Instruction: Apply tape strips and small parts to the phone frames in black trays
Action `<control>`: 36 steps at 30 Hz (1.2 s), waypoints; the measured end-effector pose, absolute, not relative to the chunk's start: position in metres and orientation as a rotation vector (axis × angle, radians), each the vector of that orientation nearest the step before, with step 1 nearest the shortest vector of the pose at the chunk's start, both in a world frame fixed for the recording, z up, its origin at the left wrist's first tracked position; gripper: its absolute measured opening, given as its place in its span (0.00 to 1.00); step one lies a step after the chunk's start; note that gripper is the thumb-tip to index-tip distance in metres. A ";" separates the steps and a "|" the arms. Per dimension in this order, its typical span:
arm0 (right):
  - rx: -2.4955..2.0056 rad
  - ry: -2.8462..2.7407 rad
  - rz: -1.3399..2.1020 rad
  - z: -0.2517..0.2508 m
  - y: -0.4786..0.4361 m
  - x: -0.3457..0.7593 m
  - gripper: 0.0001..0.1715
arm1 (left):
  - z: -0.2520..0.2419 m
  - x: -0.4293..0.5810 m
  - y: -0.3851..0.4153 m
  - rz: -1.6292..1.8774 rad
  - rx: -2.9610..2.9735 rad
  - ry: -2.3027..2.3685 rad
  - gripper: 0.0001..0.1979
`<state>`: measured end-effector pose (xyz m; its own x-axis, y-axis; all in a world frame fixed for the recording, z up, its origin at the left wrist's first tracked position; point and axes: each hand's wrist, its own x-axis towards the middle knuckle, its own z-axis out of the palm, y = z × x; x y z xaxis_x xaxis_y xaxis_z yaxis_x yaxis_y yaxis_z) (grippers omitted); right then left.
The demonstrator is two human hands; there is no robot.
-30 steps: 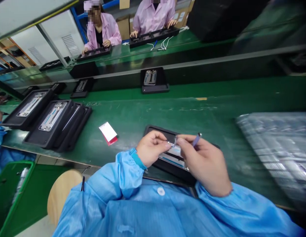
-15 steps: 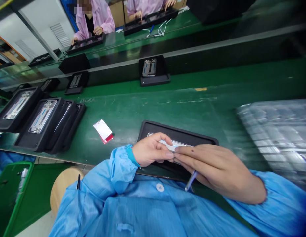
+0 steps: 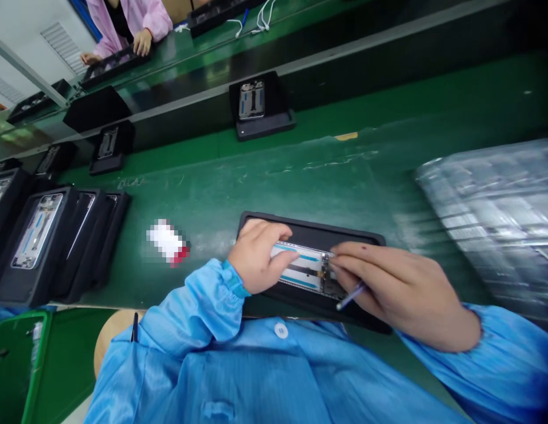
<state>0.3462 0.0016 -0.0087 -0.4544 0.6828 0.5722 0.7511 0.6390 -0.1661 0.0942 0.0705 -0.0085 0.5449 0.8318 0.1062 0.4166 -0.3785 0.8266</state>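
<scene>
In front of me an opened phone, with blue strips along its pale inner face, lies in a black tray. My left hand rests over the phone's left end, thumb and index finger apart and the thumb touching its face. At the right end, my right hand has its fingertips pinched together over the dark circuitry. A slim bluish pen-like tool sticks out below that hand's fingers, held in it. Anything tiny between the right fingertips is hidden.
Several black trays with phone frames lean in a row at left. Another tray sits on the far strip. A blurred white-and-red card lies left of me, clear plastic packaging at right. Across the bench is a person in pink.
My left hand has come away from the right fingertips and spread over the phone's left end. The right hand stays at the right end, and more of the phone shows. The camera view has shifted.
</scene>
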 end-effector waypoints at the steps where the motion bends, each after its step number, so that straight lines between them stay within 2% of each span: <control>1: -1.161 -2.270 -0.173 -0.014 0.005 0.346 0.07 | -0.010 0.091 0.072 0.650 2.150 1.047 0.15; 5: -1.212 -2.390 -0.233 -0.035 0.018 0.342 0.11 | -0.018 0.083 0.071 0.482 2.471 1.074 0.22; 11: -1.246 -2.458 -0.186 -0.042 0.019 0.339 0.13 | -0.014 0.086 0.069 0.291 2.517 1.030 0.24; 36: -1.395 -2.424 -0.133 -0.035 0.014 0.328 0.12 | -0.010 0.088 0.072 0.254 2.468 1.043 0.24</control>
